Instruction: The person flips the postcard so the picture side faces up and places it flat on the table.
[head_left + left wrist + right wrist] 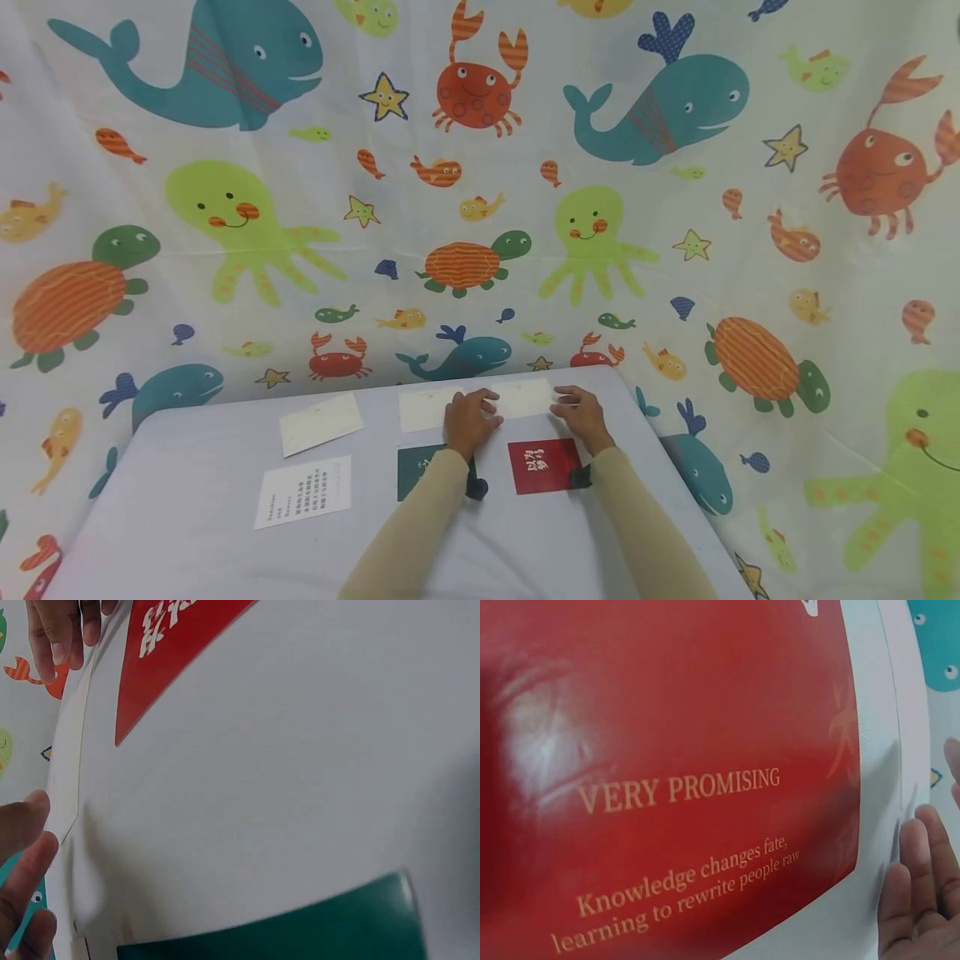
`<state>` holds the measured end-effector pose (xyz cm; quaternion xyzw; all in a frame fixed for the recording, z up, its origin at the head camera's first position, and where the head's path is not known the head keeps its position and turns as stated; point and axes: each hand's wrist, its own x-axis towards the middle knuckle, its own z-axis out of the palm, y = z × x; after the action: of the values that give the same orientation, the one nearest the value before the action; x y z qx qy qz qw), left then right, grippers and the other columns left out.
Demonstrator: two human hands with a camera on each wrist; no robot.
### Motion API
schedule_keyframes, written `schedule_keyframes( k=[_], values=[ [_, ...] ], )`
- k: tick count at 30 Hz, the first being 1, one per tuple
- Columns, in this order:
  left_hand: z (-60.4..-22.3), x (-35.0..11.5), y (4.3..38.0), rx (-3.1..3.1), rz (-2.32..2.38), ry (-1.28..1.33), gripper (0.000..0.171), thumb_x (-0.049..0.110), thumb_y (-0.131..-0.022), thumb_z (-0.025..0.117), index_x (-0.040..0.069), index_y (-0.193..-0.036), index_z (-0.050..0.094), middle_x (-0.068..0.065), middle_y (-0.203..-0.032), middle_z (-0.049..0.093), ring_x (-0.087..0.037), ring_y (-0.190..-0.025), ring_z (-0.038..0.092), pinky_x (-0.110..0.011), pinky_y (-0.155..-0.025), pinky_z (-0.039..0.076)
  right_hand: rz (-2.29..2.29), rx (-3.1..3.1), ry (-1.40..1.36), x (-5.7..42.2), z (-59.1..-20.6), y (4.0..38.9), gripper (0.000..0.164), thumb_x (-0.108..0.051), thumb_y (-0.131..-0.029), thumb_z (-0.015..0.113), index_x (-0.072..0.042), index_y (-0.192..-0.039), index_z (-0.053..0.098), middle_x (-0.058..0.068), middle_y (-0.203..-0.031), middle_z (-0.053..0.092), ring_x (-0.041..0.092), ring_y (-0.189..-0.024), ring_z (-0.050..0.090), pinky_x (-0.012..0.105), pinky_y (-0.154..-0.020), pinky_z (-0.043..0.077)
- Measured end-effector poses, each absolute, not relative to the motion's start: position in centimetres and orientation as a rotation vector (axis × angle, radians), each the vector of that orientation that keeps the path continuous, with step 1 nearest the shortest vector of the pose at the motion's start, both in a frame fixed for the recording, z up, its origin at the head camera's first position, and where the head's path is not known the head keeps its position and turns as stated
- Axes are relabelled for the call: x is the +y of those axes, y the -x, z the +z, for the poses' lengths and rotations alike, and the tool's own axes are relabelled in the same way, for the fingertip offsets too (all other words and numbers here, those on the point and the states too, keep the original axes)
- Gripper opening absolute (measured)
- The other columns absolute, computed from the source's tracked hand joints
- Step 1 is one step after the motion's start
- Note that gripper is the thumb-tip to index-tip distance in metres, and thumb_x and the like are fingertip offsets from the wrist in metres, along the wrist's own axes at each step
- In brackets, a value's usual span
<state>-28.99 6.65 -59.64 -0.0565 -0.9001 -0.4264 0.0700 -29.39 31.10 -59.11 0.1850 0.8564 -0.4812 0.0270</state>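
Observation:
In the head view a cream envelope-like card (525, 398) lies at the table's back edge between the two hands. My left hand (469, 421) hovers at its left end, thumb and fingers apart, partly covering the neighbouring cream card (422, 408). At the right end, my right hand (583, 417) has loosely bent fingers with nothing visibly pinched. The right wrist view shows its fingers (911, 855) beside the pale card's edge; whether they touch it is unclear. Nearer me lie a red card (534, 468) with white characters and a dark green card (417, 468), partly hidden by the left forearm.
To the left, another cream card (322, 423) lies tilted above a white card (303, 492) with printed text. The white-covered table (187, 500) meets a hanging cloth (480, 317) printed with sea animals behind and on the right.

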Motion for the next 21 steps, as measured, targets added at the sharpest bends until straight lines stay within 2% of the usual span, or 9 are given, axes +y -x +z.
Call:
schedule_keyframes(
  k=[11, 21],
  values=[
    [-60.2, 7.0, 29.7, -2.703, -1.339, 0.138, 0.028, 0.012, -0.086, 0.088, 0.014, -0.113, 0.080, -0.004, -0.093, 0.081, -0.025, -0.095, 0.062, -0.048, -0.092, 0.048, -1.460, 2.642, -0.573, 30.8, -58.9, 29.2, 0.047, -0.018, -0.098, 0.076, -0.019, -0.144, 0.064, 0.016, -0.145, 0.064, 0.038, -0.138, 0.058, 0.056, -0.110, 0.052],
    [-60.1, 7.3, 30.1, -2.720, -1.294, 0.136, 0.024, 0.008, -0.086, 0.088, 0.012, -0.108, 0.079, -0.004, -0.090, 0.078, -0.026, -0.093, 0.062, -0.049, -0.093, 0.049, -1.495, 2.624, -0.558, 30.8, -59.0, 29.4, 0.044, -0.015, -0.095, 0.079, -0.016, -0.138, 0.069, 0.015, -0.137, 0.070, 0.036, -0.130, 0.064, 0.051, -0.104, 0.056]
  ],
)
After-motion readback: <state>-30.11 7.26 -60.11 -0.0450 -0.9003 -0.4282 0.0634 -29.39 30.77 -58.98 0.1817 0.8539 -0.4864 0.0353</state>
